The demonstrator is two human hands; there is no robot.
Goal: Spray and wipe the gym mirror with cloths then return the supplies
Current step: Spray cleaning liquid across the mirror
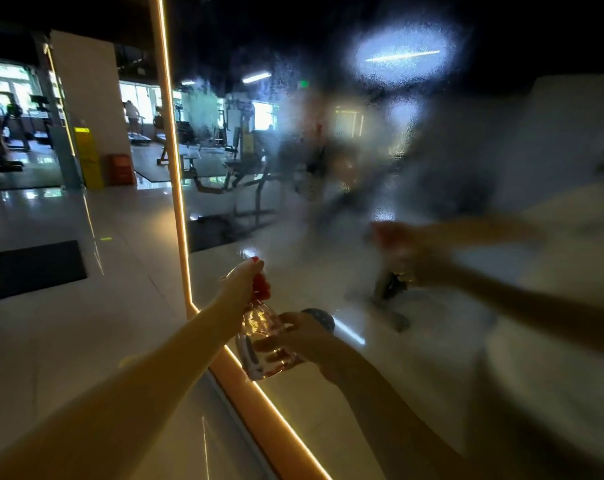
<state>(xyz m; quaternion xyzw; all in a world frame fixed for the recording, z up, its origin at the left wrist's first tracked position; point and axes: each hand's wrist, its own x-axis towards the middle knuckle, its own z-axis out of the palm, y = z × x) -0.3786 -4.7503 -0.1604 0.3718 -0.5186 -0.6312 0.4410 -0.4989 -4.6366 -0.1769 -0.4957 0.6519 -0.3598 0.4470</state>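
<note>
Showing both hands on the spray bottle (259, 329) in front of the mirror (328, 244), near its lower-left corner. The left hand (240, 289) is wrapped round the red trigger head (260, 289), w/ fingers curled about it and the nozzle turned toward the glass. The right hand (304, 337) grips the clear bottle body from the side, fingers curled round it; bottle is upright, tilted slightly, just off the glass. A grey-blue cloth (319, 317) shows just past the right hand's knuckles; whether the fingers hold it cannot be told. A wide mist patch (363, 150) clouds the centre and right of the mirror, blurring the reflection; the left part of the glass reads clearer. A reflected arm (484, 271) appears blurred at right. A lit frame strip (176, 168) runs down the mirror's left edge and along its bottom edge. Left of the frame: glossy floor (86, 323), black mat (30, 268), yellow sign (87, 157).
</note>
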